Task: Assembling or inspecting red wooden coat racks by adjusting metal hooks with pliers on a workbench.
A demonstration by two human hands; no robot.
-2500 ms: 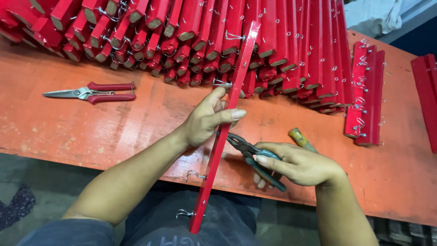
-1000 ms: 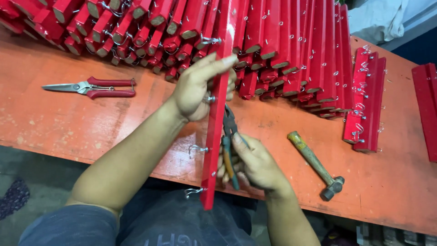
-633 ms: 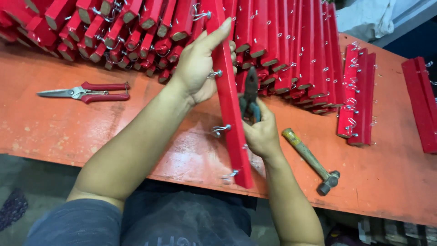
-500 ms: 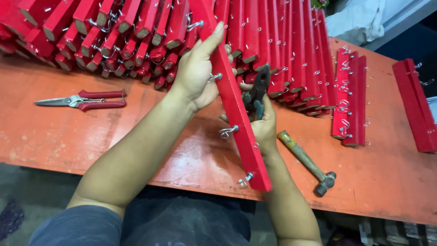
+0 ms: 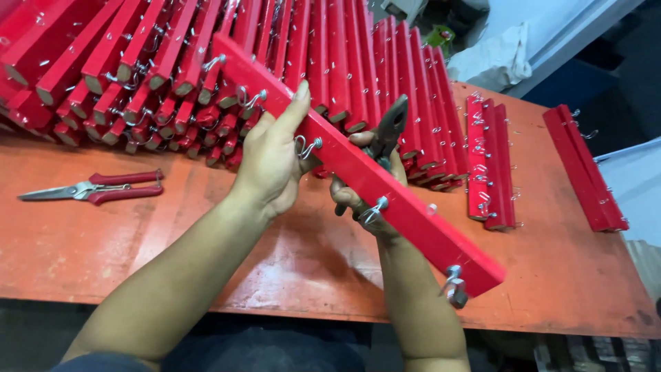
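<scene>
Snips [image 5: 93, 189] lay at the left on the orange table [image 5: 551, 275]. Your left hand [image 5: 272, 162] gripped the red bar [image 5: 385, 186], held tilted above the table, fingers flat along it. Behind the bar, your right hand [image 5: 358, 200] was closed around pliers [image 5: 389, 127]. Red bars [image 5: 330, 62] were stacked far behind.

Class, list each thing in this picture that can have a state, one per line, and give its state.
Red bar: lifted off the table, tilted, metal hooks along it.
Left hand: grip on the red bar.
Right hand: behind the bar, grip closed on the pliers.
Pliers: held upright, jaws shut.
Snips: lying flat on the table, blades closed.
Pile of red bars: stacked on the table.
Table: orange, worn.
</scene>
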